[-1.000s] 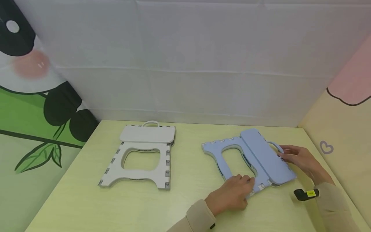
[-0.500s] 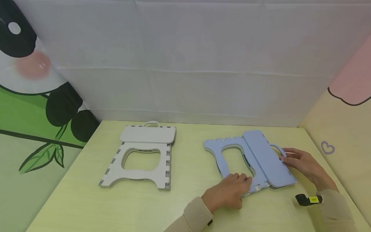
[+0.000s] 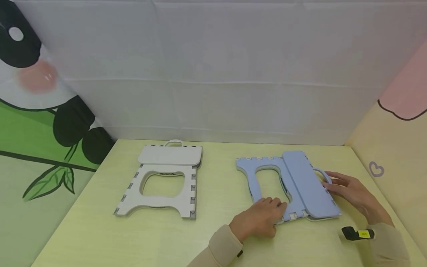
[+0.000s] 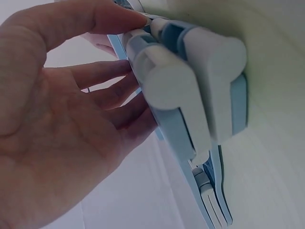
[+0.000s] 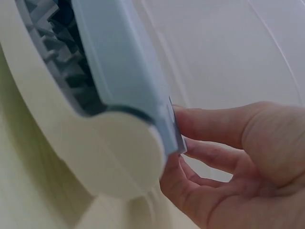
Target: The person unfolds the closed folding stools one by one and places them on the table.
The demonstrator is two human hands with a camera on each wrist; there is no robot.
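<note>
1. Your left hand [image 3: 257,218] pinches the near edge of the blue folding stool [image 3: 311,185], its thumb at the hinged edge and its fingers against the broad face, as the left wrist view shows.
2. Your right hand [image 3: 351,193] is at the stool's far side from your left, pinching the blue handle [image 3: 323,172] between thumb and fingers.
3. The stool lies between your hands, on the right part of the pale yellow table [image 3: 160,243]. It is folded flat and turned so that the handle points to the right, towards your right hand; you cannot tell from these views whether all of its underside touches the table.
4. Its seat panel [image 3: 308,185] is nearer your right hand, its leg frame [image 3: 254,185] nearer your left. Bare tabletop shows through the large opening in that frame, and your left fingers are just beside the opening's near end.
5. Well apart, to the left of both your hands, a white folding stool [image 3: 170,155] lies folded flat, handle towards the white backdrop [image 3: 217,74]. Tabletop shows through its opening too.
6. By your right sleeve [image 3: 388,244] sits a black wrist mount [image 3: 353,233] with a yellow label.
</note>
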